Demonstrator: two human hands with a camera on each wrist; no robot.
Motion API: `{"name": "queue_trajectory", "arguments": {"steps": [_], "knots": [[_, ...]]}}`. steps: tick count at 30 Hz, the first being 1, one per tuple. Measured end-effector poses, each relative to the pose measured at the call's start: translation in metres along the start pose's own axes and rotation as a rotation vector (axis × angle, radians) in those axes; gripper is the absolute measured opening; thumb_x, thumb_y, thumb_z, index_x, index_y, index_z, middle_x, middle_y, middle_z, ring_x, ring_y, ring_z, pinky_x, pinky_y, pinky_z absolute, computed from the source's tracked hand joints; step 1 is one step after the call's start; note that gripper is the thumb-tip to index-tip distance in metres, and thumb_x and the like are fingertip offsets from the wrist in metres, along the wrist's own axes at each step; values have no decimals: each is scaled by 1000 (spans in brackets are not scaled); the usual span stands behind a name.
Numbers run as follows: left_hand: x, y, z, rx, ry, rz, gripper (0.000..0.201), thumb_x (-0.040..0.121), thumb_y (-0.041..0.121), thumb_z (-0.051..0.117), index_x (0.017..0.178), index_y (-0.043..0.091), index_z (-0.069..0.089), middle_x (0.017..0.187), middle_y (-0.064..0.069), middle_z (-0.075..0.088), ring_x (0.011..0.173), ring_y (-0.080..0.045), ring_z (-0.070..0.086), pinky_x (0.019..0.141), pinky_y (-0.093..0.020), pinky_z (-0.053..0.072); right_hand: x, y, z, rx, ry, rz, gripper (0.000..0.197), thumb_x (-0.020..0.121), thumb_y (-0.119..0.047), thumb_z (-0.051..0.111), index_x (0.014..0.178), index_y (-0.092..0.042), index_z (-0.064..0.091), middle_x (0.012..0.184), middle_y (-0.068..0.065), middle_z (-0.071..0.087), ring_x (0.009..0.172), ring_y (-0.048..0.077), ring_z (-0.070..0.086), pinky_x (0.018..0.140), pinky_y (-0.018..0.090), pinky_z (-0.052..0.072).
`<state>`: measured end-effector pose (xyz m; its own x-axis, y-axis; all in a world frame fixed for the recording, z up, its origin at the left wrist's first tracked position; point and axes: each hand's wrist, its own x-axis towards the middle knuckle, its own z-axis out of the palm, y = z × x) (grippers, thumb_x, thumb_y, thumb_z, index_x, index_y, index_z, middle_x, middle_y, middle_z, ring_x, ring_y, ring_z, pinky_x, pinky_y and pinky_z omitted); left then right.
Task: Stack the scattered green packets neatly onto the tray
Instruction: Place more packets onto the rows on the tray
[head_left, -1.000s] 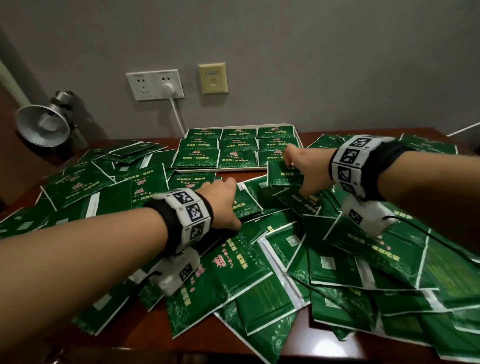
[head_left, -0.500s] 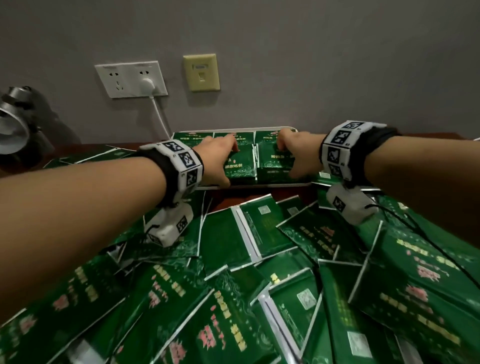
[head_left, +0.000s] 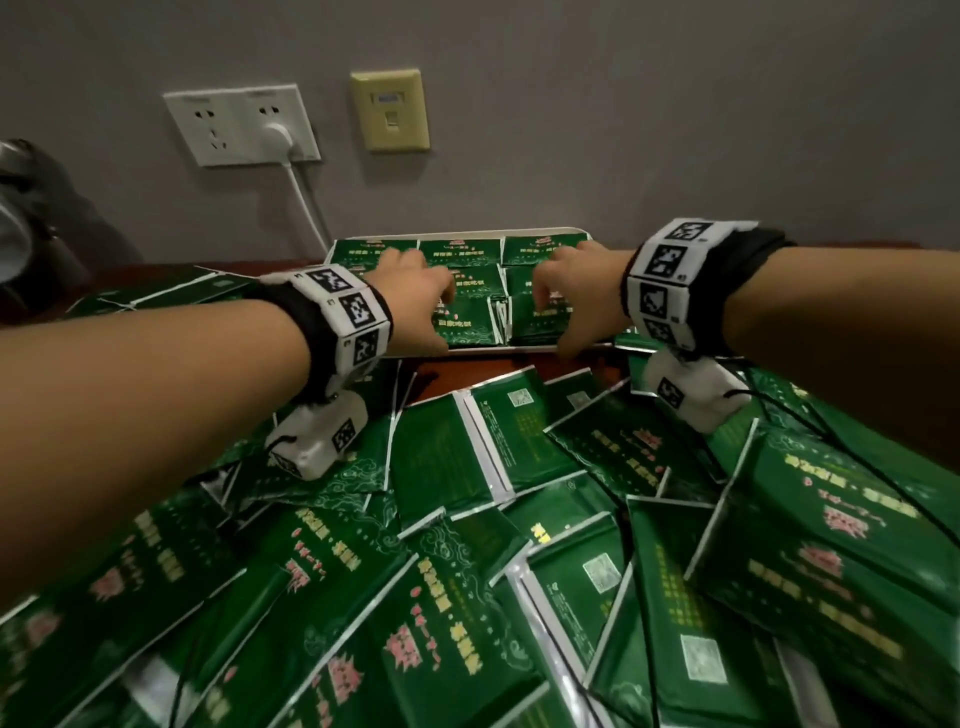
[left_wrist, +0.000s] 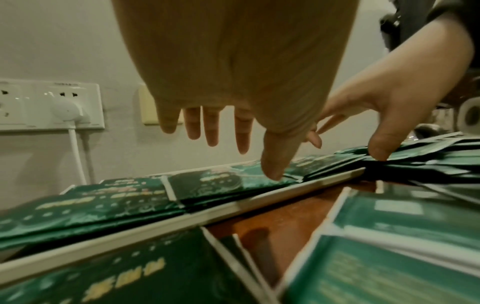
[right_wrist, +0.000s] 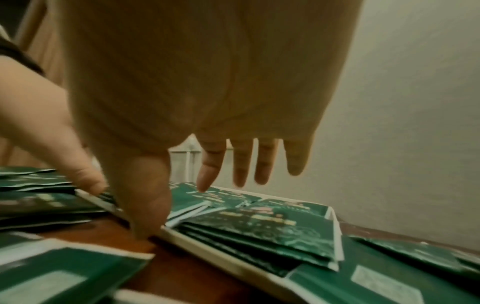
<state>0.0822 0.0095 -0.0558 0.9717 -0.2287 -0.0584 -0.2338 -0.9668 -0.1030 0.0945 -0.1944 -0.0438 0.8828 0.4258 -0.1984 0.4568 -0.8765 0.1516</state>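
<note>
A white tray (head_left: 483, 351) stands by the wall, filled with neat stacks of green packets (head_left: 467, 325). My left hand (head_left: 431, 296) hovers over the front middle stack. Its fingers (left_wrist: 211, 131) are straight, and the thumb tip touches a packet (left_wrist: 207, 185) behind the tray's rim (left_wrist: 182, 218). My right hand (head_left: 556, 301) is over the front right stack (right_wrist: 272, 226) with spread fingers (right_wrist: 241, 170). Its thumb points down at the rim (right_wrist: 221, 259). Neither hand holds anything. Several loose green packets (head_left: 519, 519) are heaped between me and the tray.
A bare strip of brown table (head_left: 457, 374) shows just in front of the tray. On the wall are a white socket (head_left: 244, 124) with a plug and cable, and a beige plate (head_left: 389, 109). A lamp (head_left: 21, 218) sits far left.
Both hands carried packets from the heap to the tray's front row and let go. Their fingers now spread above the stacks. The head view moved closer to the tray.
</note>
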Motion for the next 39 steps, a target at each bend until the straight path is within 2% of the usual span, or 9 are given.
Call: {"name": "queue_trajectory", "arguments": {"steps": [4,8,14,21,26,30,32,36,39], "knots": [[-45,22,-11,-23,-21,67,28,85,34,67,109,23,58,112,-2,53,109,-21,47,82,-32,43,-43,-23,-1,25,-266,-122,50,74,-41,79,114,-25,54,109,-4,59,86,14,57,64,24,46],[-82,58,2,-69,-100,154,39,86,44,66,114,19,59,111,-1,59,98,-19,56,75,-29,45,-68,-40,15,-176,-383,-160,71,70,-44,83,129,-25,48,105,-9,55,106,18,55,63,22,39],[-98,100,25,25,-105,114,63,77,67,61,113,15,55,112,-12,52,102,-33,55,80,-36,46,-92,-44,15,-217,-121,-111,48,77,-48,75,117,-27,62,102,-3,61,105,20,56,64,23,36],[-95,101,12,89,-37,158,31,88,39,58,95,9,60,83,-7,57,82,-31,63,60,-29,43,-101,-29,-13,145,200,-59,24,79,-38,75,93,-23,63,82,-6,58,81,19,57,67,26,41],[-93,101,14,13,3,211,31,89,51,54,98,21,56,93,-5,63,83,-30,62,66,-31,48,-108,-28,-24,292,290,-23,26,79,-34,76,99,-19,66,85,-3,61,81,20,58,70,27,45],[-98,105,12,-143,-1,133,29,98,32,45,74,18,51,86,-6,62,77,-27,60,69,-34,52,-119,-24,-28,374,348,16,20,81,-37,74,91,-24,64,75,-11,57,76,15,55,67,23,39],[-106,103,4,-276,27,19,27,98,31,48,82,13,61,91,-9,64,83,-29,62,72,-35,49,-127,-23,-30,411,387,28,19,82,-38,71,89,-25,60,76,-10,56,78,16,54,67,23,37],[-122,79,-20,-502,294,-106,7,88,18,61,84,15,66,91,-11,67,91,-31,63,71,-29,46,-143,-24,-40,519,563,46,18,87,-36,64,91,-20,57,91,-3,59,82,17,55,67,27,41],[-141,58,-33,-510,474,-104,32,82,2,60,108,14,72,106,-10,71,104,-29,62,90,-32,49,-155,-28,-49,626,696,33,18,87,-34,62,92,-18,57,93,-1,61,78,17,57,67,31,49]]}}
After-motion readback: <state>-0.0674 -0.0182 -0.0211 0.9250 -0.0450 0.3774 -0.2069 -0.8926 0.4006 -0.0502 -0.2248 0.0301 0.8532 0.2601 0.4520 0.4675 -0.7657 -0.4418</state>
